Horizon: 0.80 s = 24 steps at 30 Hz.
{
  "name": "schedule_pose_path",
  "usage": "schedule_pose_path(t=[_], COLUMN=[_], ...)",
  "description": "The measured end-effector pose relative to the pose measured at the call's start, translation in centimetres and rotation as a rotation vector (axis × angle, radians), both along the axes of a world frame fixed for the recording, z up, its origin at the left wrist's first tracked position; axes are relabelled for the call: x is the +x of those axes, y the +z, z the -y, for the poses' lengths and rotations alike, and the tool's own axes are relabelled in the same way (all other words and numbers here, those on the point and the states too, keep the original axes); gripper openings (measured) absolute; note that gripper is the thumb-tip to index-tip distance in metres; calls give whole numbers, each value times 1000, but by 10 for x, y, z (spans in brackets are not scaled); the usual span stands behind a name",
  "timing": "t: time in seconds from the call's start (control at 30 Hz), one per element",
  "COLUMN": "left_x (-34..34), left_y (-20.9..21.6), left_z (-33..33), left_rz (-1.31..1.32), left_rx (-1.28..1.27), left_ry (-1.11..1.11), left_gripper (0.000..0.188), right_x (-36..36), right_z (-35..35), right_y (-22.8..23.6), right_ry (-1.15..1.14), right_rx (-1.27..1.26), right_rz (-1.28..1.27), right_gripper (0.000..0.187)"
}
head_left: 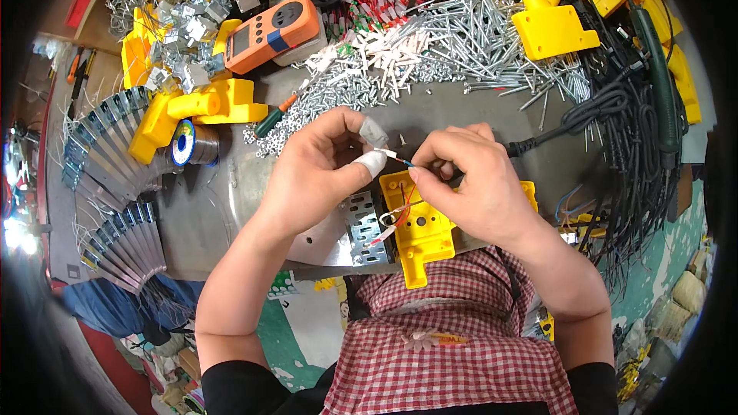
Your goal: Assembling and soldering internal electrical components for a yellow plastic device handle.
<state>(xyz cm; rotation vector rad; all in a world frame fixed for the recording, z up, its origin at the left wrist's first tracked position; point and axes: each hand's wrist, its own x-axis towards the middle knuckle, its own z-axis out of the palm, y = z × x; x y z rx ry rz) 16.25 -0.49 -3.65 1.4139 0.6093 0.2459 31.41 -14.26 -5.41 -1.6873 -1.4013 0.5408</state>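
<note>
Above the bench's near edge, both my hands work close together. My left hand [319, 169], with pale tape round the thumb and index fingertips, pinches a small white sleeve [390, 154]. A thin blue wire [406, 162] runs from it into the pinched fingers of my right hand [473, 177]. Just below lies a yellow plastic housing half [425, 240], its open side up, partly covered by my right hand. Red wires [403, 211] and a pale wire loop rest across it. A perforated metal plate [364, 227] sits beside the housing on the left.
Loose screws [346, 81] and long bolts [484, 27] are heaped at the back. An orange meter [273, 32], screwdriver [275, 115], solder spool [195, 144] and yellow housings [207, 104] stand left. Black cables [626, 131] hang at right, beside a dark green-handled tool [659, 92].
</note>
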Motion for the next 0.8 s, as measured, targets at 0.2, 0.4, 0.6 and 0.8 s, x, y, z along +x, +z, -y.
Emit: schedule_pose_path(t=[0.2,0.4,0.6,0.8], left_x=[-1,-1,0,1], left_y=[0,-1,0,-7], left_z=[-2,0,6,8], left_rz=[-8,9,-19,-6], left_rx=[6,12,127,311], left_ry=[-5,3,-50,-52], left_gripper=[20,20,22,18], right_x=[1,0,2,4], right_z=[-1,-1,0,0], right_y=[-1,-2,1,-4], right_ry=[-8,-3,31,50], right_rx=[41,38,-18,6], right_rz=[7,15,-8,-30], right_gripper=[9,9,9,11])
